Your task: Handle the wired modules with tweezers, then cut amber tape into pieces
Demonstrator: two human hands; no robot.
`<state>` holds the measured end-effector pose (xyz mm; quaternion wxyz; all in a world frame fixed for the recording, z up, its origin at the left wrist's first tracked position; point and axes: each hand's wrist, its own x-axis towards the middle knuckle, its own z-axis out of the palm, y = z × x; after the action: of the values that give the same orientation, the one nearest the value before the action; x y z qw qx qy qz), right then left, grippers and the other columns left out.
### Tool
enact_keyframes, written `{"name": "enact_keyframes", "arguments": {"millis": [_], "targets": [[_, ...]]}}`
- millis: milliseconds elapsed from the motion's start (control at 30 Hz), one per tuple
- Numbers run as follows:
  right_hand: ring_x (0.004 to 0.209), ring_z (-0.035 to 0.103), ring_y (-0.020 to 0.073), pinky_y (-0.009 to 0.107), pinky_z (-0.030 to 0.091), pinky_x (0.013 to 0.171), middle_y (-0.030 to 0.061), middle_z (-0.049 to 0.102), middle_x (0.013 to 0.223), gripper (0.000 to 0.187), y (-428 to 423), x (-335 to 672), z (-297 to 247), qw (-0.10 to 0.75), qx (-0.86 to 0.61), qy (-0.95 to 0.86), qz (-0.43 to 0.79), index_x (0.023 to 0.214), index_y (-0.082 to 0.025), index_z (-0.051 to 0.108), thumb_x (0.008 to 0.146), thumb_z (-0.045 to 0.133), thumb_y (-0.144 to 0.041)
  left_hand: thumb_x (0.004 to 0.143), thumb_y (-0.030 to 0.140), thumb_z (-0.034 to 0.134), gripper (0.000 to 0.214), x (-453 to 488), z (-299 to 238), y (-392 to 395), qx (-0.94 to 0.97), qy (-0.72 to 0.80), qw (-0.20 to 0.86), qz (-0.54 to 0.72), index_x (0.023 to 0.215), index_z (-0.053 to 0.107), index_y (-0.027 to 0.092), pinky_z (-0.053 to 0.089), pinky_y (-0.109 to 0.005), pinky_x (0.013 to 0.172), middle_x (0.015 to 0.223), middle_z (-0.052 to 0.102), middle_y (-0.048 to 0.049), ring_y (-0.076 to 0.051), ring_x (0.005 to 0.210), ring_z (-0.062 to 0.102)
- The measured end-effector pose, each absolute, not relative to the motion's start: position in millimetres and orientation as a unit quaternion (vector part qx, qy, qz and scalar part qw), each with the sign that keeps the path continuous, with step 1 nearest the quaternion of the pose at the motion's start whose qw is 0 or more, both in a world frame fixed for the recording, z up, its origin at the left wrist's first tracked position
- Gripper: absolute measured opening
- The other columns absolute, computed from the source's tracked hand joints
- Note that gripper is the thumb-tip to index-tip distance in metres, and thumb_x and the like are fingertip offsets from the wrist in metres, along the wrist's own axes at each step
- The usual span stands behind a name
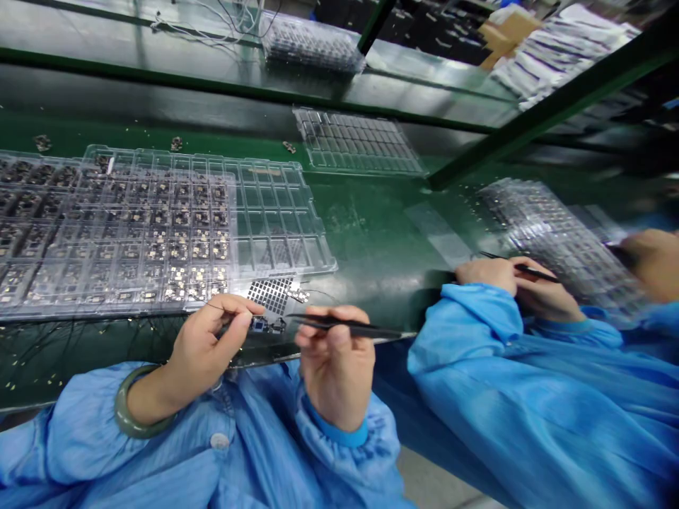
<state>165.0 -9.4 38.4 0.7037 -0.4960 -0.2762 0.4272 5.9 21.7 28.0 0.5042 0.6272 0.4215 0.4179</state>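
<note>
Your left hand (209, 346), with a jade bangle (138, 404) at the wrist, curls into a narrow pinch just beside a small square electronic module (259, 324); from this view you cannot tell whether the fingers actually grip it. Your right hand (337, 364) holds black tweezers (344, 326) in a narrow grip, their tips pointing left and close to the module. The module sits near the front edge of the green workbench (371, 226), between your hands, with a small black mesh grid (271, 294) just beyond it. A clear plastic blister tray (276, 212) lies beside the grid, with rows of small electronic parts filling its left side, and a second clear tray (355, 141) lies farther along the bench. To your right, a co-worker's hands (488, 276) hold another pair of tweezers (535, 269) near a stack of clear trays (556, 240).
</note>
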Motion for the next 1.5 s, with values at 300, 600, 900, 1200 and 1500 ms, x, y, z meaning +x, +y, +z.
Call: {"name": "enact_keyframes", "arguments": {"millis": [300, 600, 900, 1200, 1500], "targets": [[0.055, 0.074, 0.0172, 0.028, 0.065, 0.055, 0.0014, 0.079, 0.081, 0.018, -6, 133, 31, 0.680, -0.524, -0.332, 0.392, 0.092, -0.024, 0.061, 0.084, 0.073, -0.033, 0.093, 0.034, 0.057, 0.018, 2, 30, 19, 0.498, 0.432, 0.604, 0.447, 0.091, 0.063, 0.017, 0.058, -0.027, 0.076, 0.094, 0.073, -0.0051, -0.016, 0.083, 0.070], [0.056, 0.075, 0.0163, 0.025, 0.065, 0.054, -0.0008, 0.079, 0.078, 0.012, -4, 130, 31, 0.679, -0.513, -0.342, 0.399, 0.090, -0.024, 0.063, 0.085, 0.073, -0.029, 0.091, 0.035, 0.062, 0.019, 1, 24, 20, 0.420, 0.412, 0.668, 0.455, 0.090, 0.065, 0.016, 0.060, -0.028, 0.077, 0.092, 0.074, -0.0049, -0.015, 0.079, 0.070], [0.055, 0.074, 0.0167, 0.027, 0.065, 0.054, 0.0002, 0.079, 0.077, 0.013, 0, 127, 26, 0.663, -0.527, -0.352, 0.398, 0.090, -0.022, 0.062, 0.084, 0.072, -0.029, 0.086, 0.040, 0.068, 0.025, 1, 21, 21, 0.382, 0.428, 0.684, 0.451, 0.089, 0.066, 0.015, 0.061, -0.033, 0.076, 0.087, 0.073, -0.0047, -0.018, 0.077, 0.071], [0.059, 0.074, 0.0133, 0.024, 0.064, 0.060, -0.0018, 0.076, 0.083, 0.007, -4, 128, 26, 0.675, -0.508, -0.403, 0.352, 0.089, -0.022, 0.066, 0.086, 0.070, -0.017, 0.084, 0.032, 0.069, 0.016, 2, 25, 22, 0.399, 0.452, 0.656, 0.454, 0.082, 0.067, 0.016, 0.055, -0.020, 0.075, 0.086, 0.074, -0.0029, -0.012, 0.078, 0.068], [0.094, 0.066, 0.0204, 0.039, 0.054, 0.086, 0.0030, 0.069, 0.095, 0.011, -10, 143, 31, 0.687, -0.529, -0.462, 0.186, 0.089, -0.025, 0.064, 0.096, 0.055, -0.025, 0.082, 0.017, 0.065, 0.005, -2, 27, 18, 0.472, 0.476, 0.585, 0.457, 0.077, 0.065, 0.018, 0.051, -0.015, 0.059, 0.083, 0.074, -0.0007, -0.007, 0.064, 0.064]]}}
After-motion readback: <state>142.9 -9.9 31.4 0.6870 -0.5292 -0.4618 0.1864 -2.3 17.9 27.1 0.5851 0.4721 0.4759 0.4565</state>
